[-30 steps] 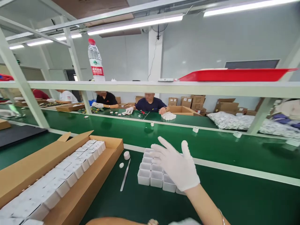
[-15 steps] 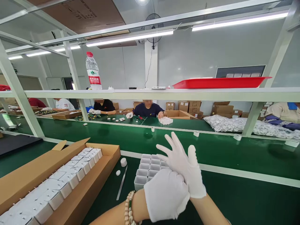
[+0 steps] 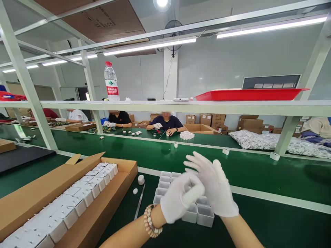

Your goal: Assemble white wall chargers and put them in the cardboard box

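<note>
Both my hands wear white gloves and are raised over a block of white open-topped boxes (image 3: 190,215) standing in rows. My left hand (image 3: 181,196), with a beaded bracelet (image 3: 149,220) at its wrist, has its fingers curled in. It overlaps the palm side of my right hand, and whether it grips anything is hidden. My right hand (image 3: 218,187) is held up with fingers stretched out and thumb apart, holding nothing. Left of the boxes are white tweezers (image 3: 140,202), a small white round cap (image 3: 141,179) and a smaller white disc (image 3: 135,191).
An open cardboard carton (image 3: 124,179) at left holds rows of white box-shaped pieces (image 3: 77,199). A shelf (image 3: 155,106) crosses ahead, carrying a water bottle (image 3: 111,82) and a red tray (image 3: 250,94). Co-workers sit across the green bench (image 3: 258,168); several white pieces lie along it.
My left hand has moved up from the right hand's wrist toward its fingers, uncovering the nearest boxes. The right hand stays spread. The view has shifted slightly left and up.
</note>
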Tool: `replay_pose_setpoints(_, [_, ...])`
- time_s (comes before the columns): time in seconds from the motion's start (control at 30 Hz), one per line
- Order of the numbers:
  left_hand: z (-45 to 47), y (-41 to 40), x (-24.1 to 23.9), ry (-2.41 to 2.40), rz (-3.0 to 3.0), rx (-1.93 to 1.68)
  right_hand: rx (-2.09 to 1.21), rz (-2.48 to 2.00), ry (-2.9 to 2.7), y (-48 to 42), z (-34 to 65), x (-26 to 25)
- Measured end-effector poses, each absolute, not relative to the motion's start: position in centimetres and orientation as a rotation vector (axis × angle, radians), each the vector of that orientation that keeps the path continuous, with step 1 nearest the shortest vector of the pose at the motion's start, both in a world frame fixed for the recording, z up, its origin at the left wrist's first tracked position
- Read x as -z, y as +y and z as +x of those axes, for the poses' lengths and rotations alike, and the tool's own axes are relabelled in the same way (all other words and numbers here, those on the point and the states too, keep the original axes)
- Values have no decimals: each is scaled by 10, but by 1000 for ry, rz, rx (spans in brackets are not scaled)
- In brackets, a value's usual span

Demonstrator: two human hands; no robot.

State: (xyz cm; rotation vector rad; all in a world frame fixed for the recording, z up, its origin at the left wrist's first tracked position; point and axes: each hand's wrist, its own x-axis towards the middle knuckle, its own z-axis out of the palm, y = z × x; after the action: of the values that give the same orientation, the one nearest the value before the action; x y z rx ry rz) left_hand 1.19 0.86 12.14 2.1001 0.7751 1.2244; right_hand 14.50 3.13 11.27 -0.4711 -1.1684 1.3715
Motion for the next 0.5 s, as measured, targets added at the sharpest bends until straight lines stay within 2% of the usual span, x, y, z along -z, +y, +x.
replay_pose_setpoints(0.13, [-5, 21, -124, 562, 1932, -1284, -1122, -580, -1422, 25, 136, -106])
replay_pose_setpoints(0.27, [-10, 23, -114, 599, 2067, -1156, -1206, -629, -1489, 20, 120, -94])
replay_pose_setpoints(0.5, [-9, 24, -109, 686, 2072, -1171, -1252, -619, -1604, 13, 114, -92])
